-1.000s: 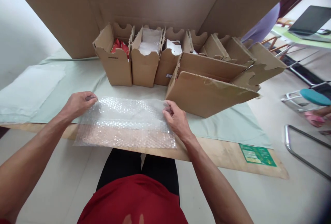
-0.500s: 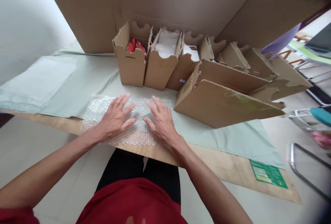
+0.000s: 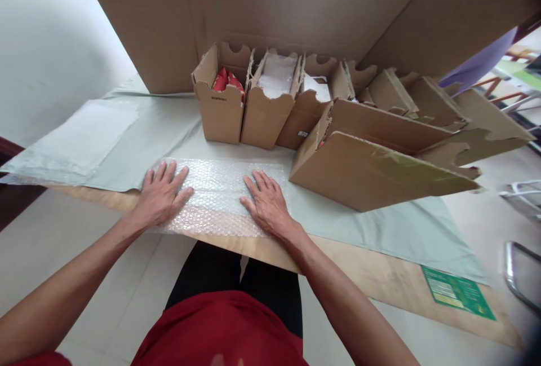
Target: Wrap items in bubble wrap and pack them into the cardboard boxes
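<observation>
A sheet of clear bubble wrap (image 3: 215, 191) lies spread out near the table's front edge, its lower strip over bare wood. On its left end my left hand (image 3: 163, 194) rests flat, fingers spread, palm down. My right hand (image 3: 266, 199) lies on the right part of the same sheet, also palm down with the fingers stretched out. Neither hand holds anything. Between them the bubbles show in full view.
Behind the sheet stand several open cardboard bins (image 3: 264, 120), holding red packets (image 3: 228, 81) and white packs (image 3: 276, 75). A larger bin (image 3: 380, 171) sits at right. More clear sheets (image 3: 80, 135) lie at left. A tall cardboard panel (image 3: 270, 5) rises behind.
My left hand has slid left across the bubble wrap to its end, and my right hand has shifted slightly right. The wrap now lies flatter between them.
</observation>
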A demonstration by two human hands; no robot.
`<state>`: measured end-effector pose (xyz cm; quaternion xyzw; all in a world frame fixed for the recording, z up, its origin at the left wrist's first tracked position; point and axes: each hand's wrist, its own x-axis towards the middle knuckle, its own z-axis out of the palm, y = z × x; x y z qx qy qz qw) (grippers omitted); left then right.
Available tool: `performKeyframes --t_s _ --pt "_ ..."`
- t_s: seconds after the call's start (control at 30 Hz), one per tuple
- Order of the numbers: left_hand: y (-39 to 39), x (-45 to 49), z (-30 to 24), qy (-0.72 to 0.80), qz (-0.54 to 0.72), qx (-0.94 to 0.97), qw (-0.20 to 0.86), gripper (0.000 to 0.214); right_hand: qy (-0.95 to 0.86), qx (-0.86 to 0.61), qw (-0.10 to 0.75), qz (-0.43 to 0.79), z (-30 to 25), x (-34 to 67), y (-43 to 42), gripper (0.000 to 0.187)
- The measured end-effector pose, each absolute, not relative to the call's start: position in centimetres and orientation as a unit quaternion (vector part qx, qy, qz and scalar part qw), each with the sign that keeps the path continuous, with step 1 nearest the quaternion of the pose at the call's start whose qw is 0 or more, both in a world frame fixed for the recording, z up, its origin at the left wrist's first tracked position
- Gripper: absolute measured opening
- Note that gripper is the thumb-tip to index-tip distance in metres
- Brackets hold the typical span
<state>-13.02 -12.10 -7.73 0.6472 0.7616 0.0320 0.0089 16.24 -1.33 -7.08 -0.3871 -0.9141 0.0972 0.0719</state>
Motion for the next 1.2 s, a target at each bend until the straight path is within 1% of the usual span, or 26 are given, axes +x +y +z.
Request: performKeyframes --t_s 0.13,0.23,0.33,0.4,0.53,0.63,0.7,0.77,0.8,0.9,1.0,1.07,1.1,1.2 --pt "-13.6 -13.9 -8.1 0.774 0.064 0.629 -0.030 0.067 -0.908 -0.398 0.098 0.086 -7.6 19.0 -1.9 0.055" --pt "-15.7 -13.4 -8.0 0.762 0.103 0.638 -0.037 0.065 -0.909 -0.387 0.135 0.079 -7.5 22.7 -3.5 0.047" --pt "-17.7 -11.9 -7.7 0.702 0.130 0.700 -0.016 0.063 -0.920 -0.343 0.175 0.074 -6.7 26.0 -5.6 0.041" --pt "-18.4 -10.8 -7.6 0.648 0.127 0.751 0.005 0.063 -0.931 -0.311 0.180 0.070 -6.1 27.2 -6.7 0.039" --pt "-18.7 -9.5 -7.7 0.611 0.102 0.785 0.007 0.067 -0.943 -0.282 0.173 0.047 -6.1 26.8 -7.1 0.031" --pt "-18.5 -9.4 -7.6 0.608 0.098 0.788 -0.008 0.067 -0.937 -0.285 0.202 0.027 -6.8 25.5 -6.3 0.030" --pt "-18.4 -9.5 -7.3 0.601 0.104 0.793 -0.016 0.068 -0.929 -0.292 0.224 0.039 -6.9 25.0 -5.9 0.030" --pt "-18.3 -9.6 -7.0 0.601 0.120 0.790 -0.022 0.069 -0.918 -0.300 0.248 0.077 -6.3 24.8 -5.7 0.028" --pt "-18.2 -9.7 -6.8 0.604 0.130 0.786 -0.025 0.065 -0.910 -0.305 0.263 0.101 -5.7 24.9 -5.7 0.026" --pt "-18.1 -10.5 -6.0 0.619 0.165 0.768 -0.019 0.040 -0.879 -0.328 0.304 0.165 -3.5 25.8 -5.8 0.023" --pt "-18.0 -11.7 -4.6 0.626 0.197 0.754 0.037 0.034 -0.852 -0.359 0.320 0.208 -1.4 27.6 -6.0 0.019" --pt "-18.0 -12.5 -3.3 0.629 0.211 0.743 0.083 0.031 -0.854 -0.359 0.299 0.230 -0.7 29.2 -6.1 0.014" --pt "-17.9 -12.8 -2.8 0.631 0.212 0.739 0.102 0.031 -0.863 -0.351 0.274 0.238 -0.6 30.1 -6.2 0.020" --pt "-17.6 -13.4 -1.7 0.641 0.198 0.729 0.134 0.029 -0.904 -0.317 0.172 0.232 -1.6 32.1 -6.5 0.067"
